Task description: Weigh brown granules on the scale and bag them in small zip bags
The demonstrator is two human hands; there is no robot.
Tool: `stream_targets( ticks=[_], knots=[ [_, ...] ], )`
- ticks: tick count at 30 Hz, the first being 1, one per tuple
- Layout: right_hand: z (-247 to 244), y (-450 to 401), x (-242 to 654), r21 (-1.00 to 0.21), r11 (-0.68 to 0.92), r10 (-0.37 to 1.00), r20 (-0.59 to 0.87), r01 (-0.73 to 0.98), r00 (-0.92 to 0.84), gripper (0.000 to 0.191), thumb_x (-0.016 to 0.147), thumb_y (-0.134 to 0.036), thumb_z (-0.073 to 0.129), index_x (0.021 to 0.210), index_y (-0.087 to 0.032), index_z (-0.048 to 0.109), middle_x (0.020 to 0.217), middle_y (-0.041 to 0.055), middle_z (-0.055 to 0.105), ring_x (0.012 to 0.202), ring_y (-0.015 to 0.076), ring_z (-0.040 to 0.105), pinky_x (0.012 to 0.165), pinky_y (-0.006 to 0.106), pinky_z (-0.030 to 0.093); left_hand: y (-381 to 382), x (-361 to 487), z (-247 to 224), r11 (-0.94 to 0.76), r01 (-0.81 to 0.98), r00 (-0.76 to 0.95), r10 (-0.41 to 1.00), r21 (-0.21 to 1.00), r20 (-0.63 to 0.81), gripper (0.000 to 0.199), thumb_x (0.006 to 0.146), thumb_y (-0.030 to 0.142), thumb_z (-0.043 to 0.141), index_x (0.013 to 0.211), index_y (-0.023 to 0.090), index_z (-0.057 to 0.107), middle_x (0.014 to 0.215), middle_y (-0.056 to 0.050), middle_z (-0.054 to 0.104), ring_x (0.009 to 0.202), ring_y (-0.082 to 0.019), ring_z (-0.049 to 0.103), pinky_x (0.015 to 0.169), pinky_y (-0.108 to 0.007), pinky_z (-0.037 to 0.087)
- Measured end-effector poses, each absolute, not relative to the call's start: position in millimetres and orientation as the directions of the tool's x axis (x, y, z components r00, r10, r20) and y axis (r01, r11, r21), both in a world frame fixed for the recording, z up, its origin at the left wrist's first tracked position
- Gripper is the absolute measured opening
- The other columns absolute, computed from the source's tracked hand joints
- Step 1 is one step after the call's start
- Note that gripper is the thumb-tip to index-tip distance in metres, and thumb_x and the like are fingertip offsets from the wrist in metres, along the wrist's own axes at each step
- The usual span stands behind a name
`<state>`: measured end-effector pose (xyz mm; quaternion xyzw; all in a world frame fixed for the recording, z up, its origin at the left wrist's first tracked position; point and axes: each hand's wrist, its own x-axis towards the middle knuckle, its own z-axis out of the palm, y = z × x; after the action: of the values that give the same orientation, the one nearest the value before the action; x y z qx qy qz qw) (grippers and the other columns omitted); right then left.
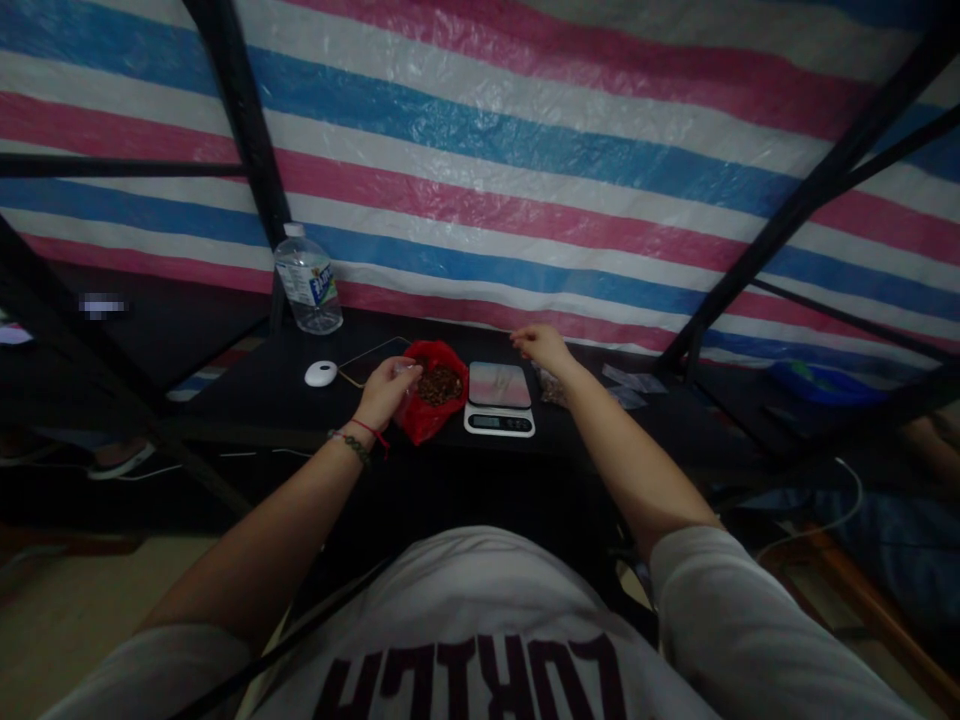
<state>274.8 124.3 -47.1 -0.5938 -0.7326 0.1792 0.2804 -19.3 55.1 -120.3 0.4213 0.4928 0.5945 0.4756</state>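
Observation:
My left hand (384,392) is closed at the left side of an open red plastic bag (429,428). Its fingers pinch what looks like a small clear plastic bag (405,405), partly hidden by the hand. Inside the red bag lies a heap of small brown pieces (439,386), too small to name. Just right of it stands a white kitchen scale (500,421) with a shiny platform (499,385); its readout is illegible. Beyond the scale's right back corner, my right hand (545,347) hovers with fingers curled together; whatever they may hold is too small to make out.
Small filled clear bags (551,388) lie right of the scale, partly behind my right forearm, with flat clear bags (634,380) farther right. A large plastic bottle (309,282) and a white rounded object (321,374) stand left. Black metal posts (244,110) frame the black table (262,400).

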Motion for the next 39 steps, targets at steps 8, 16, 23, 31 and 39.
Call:
stream_targets(
  ticks=[8,16,23,31,39],
  knots=[
    [-94.4,107.0,289.2,-0.635,0.315,0.949,0.187,0.705,-0.255,0.056,0.077,-0.017,0.063,0.131,-0.012,0.052,0.129,0.0128,0.059,0.110,0.0175,0.060,0.092,0.026,0.046,52.6,-21.7,-122.0,-0.122,0.115,-0.201,0.969,0.986,0.144,0.020,0.063,0.026,0.074,0.079,0.018,0.065,0.069,-0.001,0.062,0.067,-0.017,0.057,0.063,-0.025,0.044],
    [-97.5,96.4,234.4,-0.562,0.409,0.912,0.240,0.719,-0.332,0.049,0.077,-0.013,0.061,0.126,-0.015,0.056,0.125,0.0098,0.061,0.110,0.0157,0.059,0.094,0.026,0.044,58.9,-27.4,-102.3,-0.288,0.448,-0.026,0.942,0.846,0.335,0.026,0.057,0.003,0.065,0.075,0.022,0.069,0.081,-0.004,0.065,0.084,-0.024,0.059,0.081,-0.028,0.043],
    [-77.1,96.9,175.1,-0.258,0.559,0.822,0.051,0.788,-0.567,0.028,0.079,-0.020,0.061,0.107,-0.018,0.066,0.103,0.0089,0.071,0.093,0.0201,0.065,0.079,0.024,0.046,80.8,-18.5,-105.9,-0.232,0.552,0.143,0.973,0.801,0.184,0.021,0.051,0.016,0.080,0.051,0.022,0.059,0.055,-0.003,0.055,0.069,-0.024,0.059,0.067,-0.027,0.041],
    [-77.1,99.6,152.0,-0.042,0.652,0.749,-0.119,0.757,-0.652,0.023,0.081,-0.019,0.056,0.096,-0.015,0.072,0.099,0.0127,0.072,0.087,0.0221,0.066,0.071,0.025,0.045,82.9,-18.5,-114.6,-0.162,0.441,0.141,0.984,0.883,0.110,0.028,0.050,0.006,0.076,0.043,0.021,0.054,0.045,-0.001,0.049,0.063,-0.022,0.058,0.066,-0.027,0.041],
    [-85.5,105.2,143.2,-0.177,0.631,0.752,-0.101,0.756,-0.651,0.025,0.076,-0.017,0.063,0.098,-0.014,0.072,0.095,0.0100,0.073,0.082,0.0198,0.065,0.068,0.024,0.043,81.7,-15.9,-119.1,-0.219,0.665,0.200,0.973,0.714,0.113,0.010,0.058,0.013,0.070,0.059,0.019,0.062,0.064,-0.006,0.063,0.080,-0.026,0.063,0.079,-0.030,0.044]
  ],
)
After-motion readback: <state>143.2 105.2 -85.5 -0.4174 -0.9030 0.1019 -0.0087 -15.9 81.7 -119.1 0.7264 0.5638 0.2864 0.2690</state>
